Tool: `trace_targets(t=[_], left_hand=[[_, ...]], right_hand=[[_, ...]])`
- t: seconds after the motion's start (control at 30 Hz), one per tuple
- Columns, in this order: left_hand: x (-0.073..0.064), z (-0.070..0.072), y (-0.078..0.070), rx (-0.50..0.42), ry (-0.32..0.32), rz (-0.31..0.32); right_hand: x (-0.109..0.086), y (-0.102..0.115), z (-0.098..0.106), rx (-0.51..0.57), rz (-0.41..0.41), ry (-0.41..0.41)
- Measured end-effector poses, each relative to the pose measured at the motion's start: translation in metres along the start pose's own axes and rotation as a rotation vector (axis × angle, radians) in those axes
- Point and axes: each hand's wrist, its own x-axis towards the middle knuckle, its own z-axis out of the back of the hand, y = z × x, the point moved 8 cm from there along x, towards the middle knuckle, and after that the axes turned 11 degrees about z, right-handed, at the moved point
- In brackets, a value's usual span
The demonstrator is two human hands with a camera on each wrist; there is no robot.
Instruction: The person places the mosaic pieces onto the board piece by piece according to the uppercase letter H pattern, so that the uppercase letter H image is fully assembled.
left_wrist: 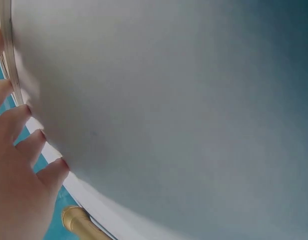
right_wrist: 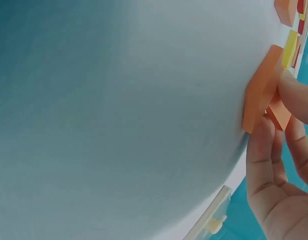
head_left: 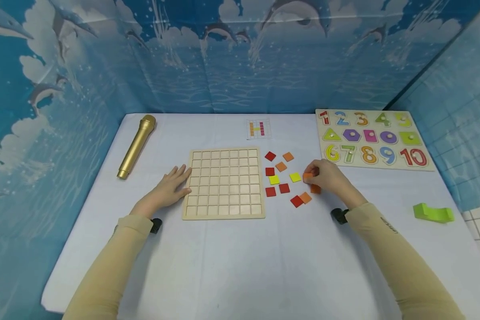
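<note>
My left hand [head_left: 171,186] lies with its fingers spread at the left edge of a wooden grid board [head_left: 224,217], whose squares hold nothing. Fingertips touch the board's side, seen edge-on in the left wrist view. To the right of the board, my right hand [head_left: 327,177] pinches an orange square tile [right_wrist: 279,114] between thumb and fingers. Another orange tile [right_wrist: 261,90] lies right beside those fingers on the table. Several loose tiles are scattered between board and hand, among them a yellow tile [head_left: 295,177], a red tile [head_left: 284,188] and an orange tile [head_left: 288,156].
A small pattern card [head_left: 259,129] lies behind the board. At the back right is a number and shape puzzle board [head_left: 376,164]. A gold microphone [head_left: 137,146] lies at the left, and a green curved block [head_left: 434,214] sits far right on the white table [head_left: 240,271].
</note>
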Motion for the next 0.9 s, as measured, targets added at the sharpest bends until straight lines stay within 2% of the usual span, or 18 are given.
trace_targets(t=[0.2,0.4,0.47,0.63,0.77,0.9], left_hand=[[0.002,0.000,0.002,-0.006,0.012,0.013],[0.004,0.000,0.005,-0.040,0.035,0.020],[0.004,0.002,0.005,-0.055,0.040,0.018],[0.006,0.002,0.006,-0.076,0.043,0.028],[0.005,-0.002,0.007,-0.074,0.041,0.034],[0.005,-0.003,0.007,-0.074,0.035,0.034]], right_hand=[[0.000,0.007,0.007,0.067,-0.006,0.003],[0.018,0.043,0.013,0.124,0.084,-0.075],[0.028,0.058,0.008,0.186,0.107,-0.090],[0.054,0.102,-0.014,0.326,0.151,-0.077],[0.079,0.134,-0.043,0.389,0.189,-0.047],[0.101,0.159,-0.073,0.493,0.183,-0.007]])
